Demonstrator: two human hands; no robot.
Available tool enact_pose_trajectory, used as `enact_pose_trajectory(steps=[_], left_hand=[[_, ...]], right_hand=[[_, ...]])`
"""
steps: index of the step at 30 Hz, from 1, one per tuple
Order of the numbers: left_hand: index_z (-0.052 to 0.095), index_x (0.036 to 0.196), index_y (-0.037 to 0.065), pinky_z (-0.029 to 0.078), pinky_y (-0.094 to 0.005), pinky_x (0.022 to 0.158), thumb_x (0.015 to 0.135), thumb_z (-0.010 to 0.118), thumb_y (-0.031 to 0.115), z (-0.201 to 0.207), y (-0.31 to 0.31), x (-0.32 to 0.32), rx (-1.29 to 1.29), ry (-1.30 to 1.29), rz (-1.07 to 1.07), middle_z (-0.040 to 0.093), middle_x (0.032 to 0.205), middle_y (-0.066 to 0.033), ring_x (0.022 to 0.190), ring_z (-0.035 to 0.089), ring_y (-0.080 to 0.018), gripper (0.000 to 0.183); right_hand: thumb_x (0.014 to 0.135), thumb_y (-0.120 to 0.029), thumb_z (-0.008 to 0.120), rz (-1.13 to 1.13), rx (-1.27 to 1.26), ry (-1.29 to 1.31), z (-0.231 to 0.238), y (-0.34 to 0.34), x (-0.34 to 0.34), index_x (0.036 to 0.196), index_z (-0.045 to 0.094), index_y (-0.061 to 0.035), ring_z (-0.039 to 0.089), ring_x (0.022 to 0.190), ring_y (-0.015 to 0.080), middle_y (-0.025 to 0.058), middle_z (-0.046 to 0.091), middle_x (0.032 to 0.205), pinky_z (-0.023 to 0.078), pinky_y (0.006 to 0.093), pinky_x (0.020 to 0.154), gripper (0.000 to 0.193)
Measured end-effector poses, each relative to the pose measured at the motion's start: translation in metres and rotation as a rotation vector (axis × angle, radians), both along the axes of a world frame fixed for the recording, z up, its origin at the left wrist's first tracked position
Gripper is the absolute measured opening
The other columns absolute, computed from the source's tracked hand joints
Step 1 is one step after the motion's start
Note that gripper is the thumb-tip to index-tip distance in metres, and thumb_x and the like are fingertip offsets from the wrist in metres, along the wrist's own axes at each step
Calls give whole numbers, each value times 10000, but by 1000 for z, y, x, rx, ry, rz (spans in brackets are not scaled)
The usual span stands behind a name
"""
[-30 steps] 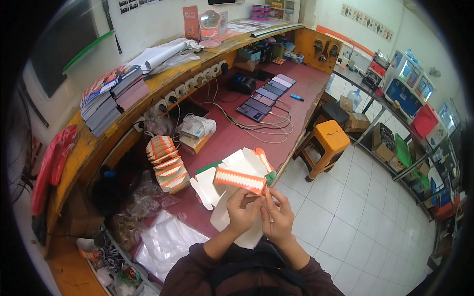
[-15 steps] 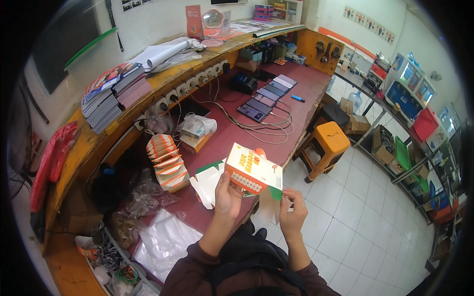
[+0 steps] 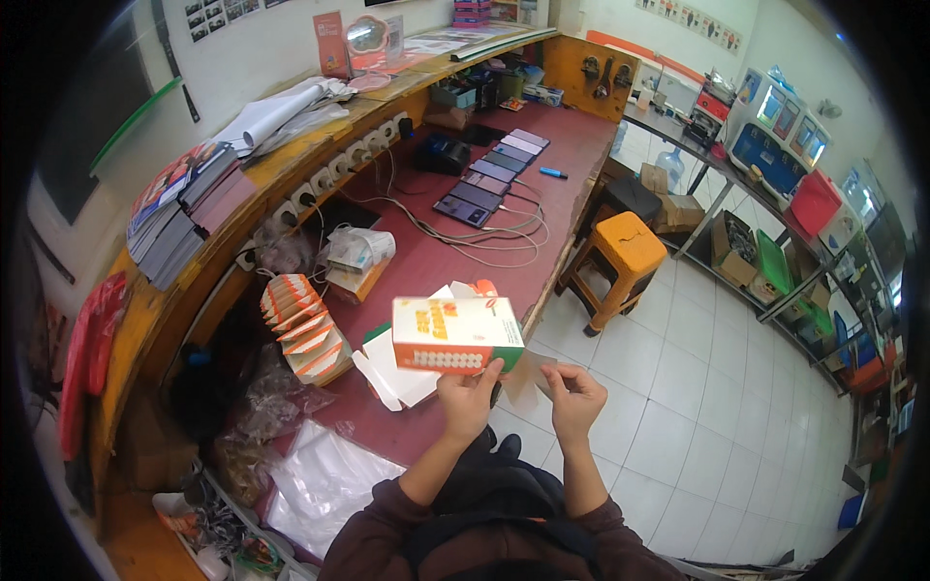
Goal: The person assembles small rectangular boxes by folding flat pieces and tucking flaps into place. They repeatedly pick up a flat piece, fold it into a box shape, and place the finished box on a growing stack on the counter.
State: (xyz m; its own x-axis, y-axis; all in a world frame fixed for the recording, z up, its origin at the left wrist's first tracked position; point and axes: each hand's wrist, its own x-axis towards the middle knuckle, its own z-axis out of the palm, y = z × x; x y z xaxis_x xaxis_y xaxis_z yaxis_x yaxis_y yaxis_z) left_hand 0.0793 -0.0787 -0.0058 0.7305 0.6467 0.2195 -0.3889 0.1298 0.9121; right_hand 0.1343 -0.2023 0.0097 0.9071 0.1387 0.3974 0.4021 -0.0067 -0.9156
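Observation:
My left hand (image 3: 467, 399) grips a small white, orange and green carton (image 3: 455, 334) near its green end, the thumb on the side with a row of round shapes. The carton lies level above the table edge. Just right of it, my right hand (image 3: 578, 399) is closed in a pinch at a thin, brownish see-through piece (image 3: 525, 381). That piece hangs beside the carton's green end; its exact kind is unclear. Behind the carton, an opened-out white and green carton (image 3: 392, 373) lies on the table.
The red table (image 3: 407, 266) bears a stack of folded orange-and-white cartons (image 3: 305, 334), a row of phones (image 3: 492, 172) with cables, and clear plastic bags (image 3: 325, 484). A yellow stool (image 3: 620, 257) stands on the tiled floor to the right.
The carton has turned flatter and shifted left. My left hand has moved from its left end to the green end. My right hand has drawn away from the green flap.

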Motion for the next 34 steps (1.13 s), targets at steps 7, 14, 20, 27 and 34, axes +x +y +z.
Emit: enact_pose_trajectory(steps=[7, 14, 20, 27, 34], left_hand=[[581, 1064, -8, 486, -322, 743, 844, 661, 131, -11, -13, -10, 1200, 45, 312, 622, 993, -101, 897, 597, -194, 273], [589, 1054, -7, 478, -333, 760, 845, 662, 130, 6, -12, -22, 859, 130, 48, 624, 989, -108, 904, 596, -215, 261], [595, 1045, -6, 472, -343, 774, 845, 662, 129, 4, -7, -18, 546, 254, 16, 626, 986, -114, 910, 594, -232, 250], [534, 1084, -30, 504, -275, 697, 893, 593, 79, 6, -18, -1, -161, -40, 95, 591, 976, -70, 815, 603, -158, 228], [503, 1162, -3, 502, -304, 796, 897, 587, 85, 10, -15, -9, -82, 22, -110, 592, 1068, -73, 929, 596, -189, 292]], right_hand=[[795, -17, 683, -48, 44, -225, 1, 10, -11, 806, 660, 20, 585, 736, 134, 89, 609, 842, 485, 233, 647, 45], [757, -3, 696, -41, -48, -237, 20, 2, -19, 800, 668, 8, 608, 707, 187, 121, 628, 841, 485, 256, 648, 52], [723, 53, 646, 39, -309, -448, 28, 1, -28, 986, 654, -1, 611, 888, 276, 158, 592, 1007, 506, 335, 753, 269], [694, -28, 620, 67, -577, -563, 26, 11, -26, 1219, 557, -115, 480, 1114, 329, 149, 467, 1244, 426, 433, 889, 536], [724, -76, 674, -13, -370, -9, 9, -4, -24, 1104, 656, -95, 584, 867, 207, 105, 581, 1021, 472, 287, 695, 381]])
